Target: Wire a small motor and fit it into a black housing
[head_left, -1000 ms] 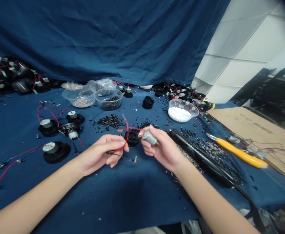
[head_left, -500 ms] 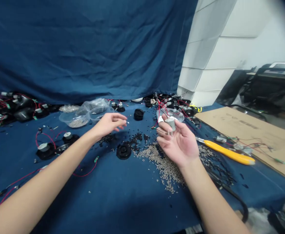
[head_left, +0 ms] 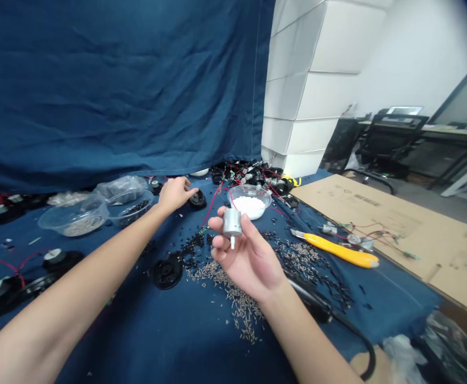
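Observation:
My right hand is closed around a small silver electric motor, its shaft with a pale tip pointing down toward me. Red wires run up behind the motor. Farther forward, my left hand is stretched out palm down, thumb and fingers apart. Its fingertips are beside a round black plastic housing; whether they touch it I cannot tell. A flat round black part lies on the blue cloth nearer to me. Silver screws are spread beneath my right hand.
A clear bowl of white pieces stands behind the motor. On the right are a yellow-handled utility knife, a black corded tool and a cardboard sheet. Clear tubs and motor assemblies sit at left.
The view has turned to the right. My left hand has moved forward to the round black housing. The motor stays in my right hand, its shaft now plainly visible.

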The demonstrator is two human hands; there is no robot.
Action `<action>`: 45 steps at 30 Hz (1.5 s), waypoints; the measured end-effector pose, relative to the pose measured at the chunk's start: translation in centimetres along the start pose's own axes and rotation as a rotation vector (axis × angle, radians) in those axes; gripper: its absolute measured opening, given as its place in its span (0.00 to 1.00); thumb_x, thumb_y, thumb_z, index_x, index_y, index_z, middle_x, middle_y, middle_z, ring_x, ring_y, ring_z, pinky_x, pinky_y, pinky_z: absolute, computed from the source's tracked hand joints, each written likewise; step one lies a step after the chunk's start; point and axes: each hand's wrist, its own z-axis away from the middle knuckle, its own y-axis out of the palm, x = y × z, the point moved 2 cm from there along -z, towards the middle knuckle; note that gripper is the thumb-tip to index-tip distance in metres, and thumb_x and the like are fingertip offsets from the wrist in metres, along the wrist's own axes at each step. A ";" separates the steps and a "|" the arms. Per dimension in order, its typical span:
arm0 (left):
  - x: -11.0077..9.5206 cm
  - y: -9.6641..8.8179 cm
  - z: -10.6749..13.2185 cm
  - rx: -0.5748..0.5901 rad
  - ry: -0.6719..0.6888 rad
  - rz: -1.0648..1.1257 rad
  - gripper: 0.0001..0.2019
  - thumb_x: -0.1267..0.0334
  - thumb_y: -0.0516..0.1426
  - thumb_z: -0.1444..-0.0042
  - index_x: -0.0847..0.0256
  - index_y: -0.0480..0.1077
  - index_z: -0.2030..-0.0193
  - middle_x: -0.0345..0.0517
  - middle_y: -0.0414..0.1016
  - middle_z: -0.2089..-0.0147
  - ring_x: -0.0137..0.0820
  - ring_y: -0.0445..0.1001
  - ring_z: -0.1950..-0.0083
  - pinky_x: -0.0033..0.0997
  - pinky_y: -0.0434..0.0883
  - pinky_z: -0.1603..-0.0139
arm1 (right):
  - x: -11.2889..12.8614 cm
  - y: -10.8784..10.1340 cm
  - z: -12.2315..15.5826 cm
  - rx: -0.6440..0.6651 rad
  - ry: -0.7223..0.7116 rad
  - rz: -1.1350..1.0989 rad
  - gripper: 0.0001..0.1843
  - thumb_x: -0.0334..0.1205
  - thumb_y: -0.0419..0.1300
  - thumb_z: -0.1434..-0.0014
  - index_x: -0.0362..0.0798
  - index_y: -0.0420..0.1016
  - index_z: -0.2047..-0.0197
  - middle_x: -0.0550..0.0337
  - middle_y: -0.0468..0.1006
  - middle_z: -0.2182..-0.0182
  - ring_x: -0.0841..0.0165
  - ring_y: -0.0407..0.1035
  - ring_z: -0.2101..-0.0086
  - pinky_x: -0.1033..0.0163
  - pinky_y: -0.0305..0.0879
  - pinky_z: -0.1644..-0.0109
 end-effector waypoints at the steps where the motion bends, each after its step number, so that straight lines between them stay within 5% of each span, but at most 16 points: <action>1: 0.1 -0.5 -0.1 -0.016 -0.001 -0.008 0.18 0.52 0.58 0.40 0.65 0.71 0.52 0.50 0.75 0.53 0.38 0.74 0.50 0.48 0.69 0.45 | -0.2 0.1 0.0 0.010 0.004 -0.002 0.22 0.54 0.71 0.49 0.50 0.75 0.57 0.54 0.77 0.58 0.68 0.73 0.66 0.70 0.67 0.70; 6: -0.3 -2.3 0.3 -0.048 0.030 0.008 0.19 0.52 0.56 0.37 0.65 0.69 0.47 0.53 0.73 0.46 0.40 0.72 0.45 0.50 0.67 0.42 | -1.2 0.4 -0.1 0.028 0.024 -0.032 0.23 0.53 0.73 0.51 0.48 0.75 0.58 0.55 0.78 0.60 0.70 0.74 0.69 0.73 0.65 0.73; 9: -0.7 -3.5 2.5 0.003 0.078 0.038 0.17 0.56 0.57 0.38 0.65 0.69 0.47 0.51 0.74 0.49 0.38 0.74 0.49 0.47 0.68 0.44 | -1.0 0.1 -0.3 -0.015 0.003 -0.065 0.23 0.52 0.73 0.51 0.47 0.76 0.57 0.56 0.78 0.59 0.72 0.73 0.70 0.74 0.66 0.73; 12: -0.9 -5.0 7.4 0.105 0.125 0.077 0.11 0.59 0.57 0.39 0.63 0.74 0.55 0.48 0.79 0.58 0.36 0.77 0.58 0.35 0.71 0.52 | -0.6 -0.3 -0.2 -0.076 -0.018 -0.104 0.24 0.50 0.74 0.52 0.47 0.77 0.56 0.57 0.78 0.58 0.74 0.73 0.70 0.74 0.67 0.73; 16: -0.8 -7.0 15.8 0.106 0.110 0.081 0.16 0.52 0.54 0.39 0.61 0.74 0.54 0.47 0.79 0.62 0.36 0.74 0.65 0.34 0.68 0.59 | -0.7 -0.3 0.1 0.012 -0.024 -0.096 0.21 0.49 0.75 0.51 0.48 0.78 0.59 0.57 0.78 0.61 0.70 0.74 0.65 0.73 0.71 0.67; 18: -0.8 -7.2 19.3 0.127 0.129 0.102 0.18 0.50 0.56 0.41 0.59 0.72 0.50 0.48 0.77 0.59 0.38 0.74 0.61 0.34 0.69 0.58 | -1.1 -0.2 0.3 0.087 -0.034 -0.066 0.18 0.47 0.74 0.47 0.49 0.78 0.57 0.58 0.78 0.60 0.70 0.74 0.61 0.72 0.72 0.63; 20: -0.8 -6.8 21.7 0.177 0.177 0.125 0.23 0.51 0.61 0.45 0.55 0.70 0.45 0.50 0.74 0.48 0.42 0.72 0.48 0.38 0.67 0.46 | -1.6 -0.1 0.3 0.138 -0.033 -0.028 0.16 0.46 0.73 0.46 0.52 0.77 0.56 0.60 0.76 0.58 0.70 0.72 0.60 0.72 0.71 0.63; 23: -0.6 -5.6 23.0 0.194 0.203 0.116 0.21 0.56 0.60 0.44 0.54 0.68 0.44 0.50 0.68 0.42 0.44 0.67 0.42 0.46 0.63 0.40 | -2.1 -0.1 0.3 0.144 -0.024 0.038 0.18 0.44 0.76 0.52 0.52 0.78 0.59 0.62 0.73 0.61 0.73 0.68 0.65 0.74 0.68 0.67; 27: -0.2 -4.4 22.9 0.160 0.183 0.151 0.16 0.59 0.61 0.46 0.58 0.67 0.52 0.51 0.71 0.48 0.44 0.69 0.47 0.46 0.66 0.45 | -2.3 -0.1 0.3 0.121 -0.010 0.080 0.19 0.41 0.78 0.56 0.51 0.78 0.62 0.63 0.69 0.65 0.76 0.62 0.70 0.76 0.63 0.72; 32: -0.9 -5.1 23.8 0.097 0.156 0.248 0.16 0.59 0.62 0.49 0.57 0.63 0.57 0.48 0.72 0.47 0.41 0.70 0.46 0.42 0.65 0.44 | -2.0 0.1 0.4 0.147 -0.044 0.229 0.15 0.39 0.76 0.52 0.51 0.78 0.61 0.62 0.70 0.63 0.75 0.63 0.70 0.75 0.64 0.73; 34: -1.4 -5.7 24.4 0.060 0.049 0.429 0.17 0.56 0.62 0.47 0.56 0.61 0.56 0.47 0.72 0.47 0.38 0.71 0.47 0.38 0.65 0.45 | -2.1 0.2 0.4 0.141 -0.122 0.362 0.14 0.38 0.74 0.49 0.51 0.78 0.60 0.61 0.72 0.62 0.74 0.66 0.69 0.72 0.67 0.69; 39: -2.7 -5.5 25.8 0.093 -0.476 1.341 0.20 0.43 0.52 0.38 0.59 0.65 0.55 0.43 0.75 0.63 0.30 0.71 0.61 0.27 0.68 0.60 | -3.7 1.2 0.7 0.046 -0.251 0.745 0.13 0.33 0.72 0.50 0.49 0.78 0.61 0.60 0.77 0.64 0.72 0.69 0.66 0.71 0.67 0.63; 45: -3.5 -4.1 26.4 0.327 -0.634 1.808 0.24 0.40 0.59 0.46 0.63 0.70 0.61 0.40 0.70 0.71 0.25 0.65 0.72 0.23 0.63 0.72 | -5.8 2.6 1.7 0.106 -0.360 0.955 0.12 0.31 0.70 0.47 0.50 0.78 0.59 0.60 0.78 0.62 0.69 0.72 0.65 0.70 0.69 0.66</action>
